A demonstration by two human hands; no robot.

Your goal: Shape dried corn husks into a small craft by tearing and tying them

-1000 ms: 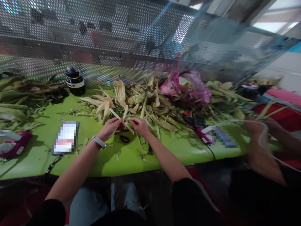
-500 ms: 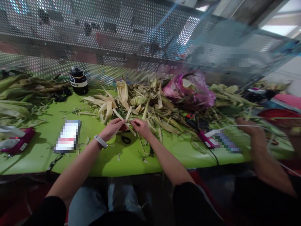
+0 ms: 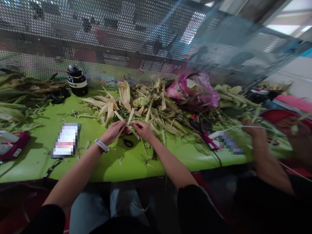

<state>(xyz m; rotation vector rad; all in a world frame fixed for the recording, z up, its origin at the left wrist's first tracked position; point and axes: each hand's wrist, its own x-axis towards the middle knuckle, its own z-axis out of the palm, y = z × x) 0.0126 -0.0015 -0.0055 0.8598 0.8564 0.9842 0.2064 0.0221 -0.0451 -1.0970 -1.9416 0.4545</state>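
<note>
Pale strips of corn husk point(image 3: 131, 116) cross between my two hands at the front of a husk pile. My left hand point(image 3: 117, 130), with a white-banded watch on the wrist, is closed on the strips. My right hand point(image 3: 143, 130) pinches their other side, a short gap away. Behind the hands lie broader dried husks point(image 3: 124, 92) and a heap of husk scraps point(image 3: 168, 120). Just below my fingers, scissors point(image 3: 128, 143) show a black handle loop on the green table; the rest of them is hidden.
A phone point(image 3: 65, 141) and black bottle point(image 3: 77, 81) are at left, near a magenta power strip point(image 3: 18, 146). A pink plastic bag point(image 3: 195, 91) of husks lies right of centre. A co-worker's hand point(image 3: 254, 130) is at right. A perforated metal screen point(image 3: 117, 42) stands behind.
My hands keep their grip on the husk strips with barely any shift. The whole view has slid slightly left. At right, more of the co-worker's other hand now shows.
</note>
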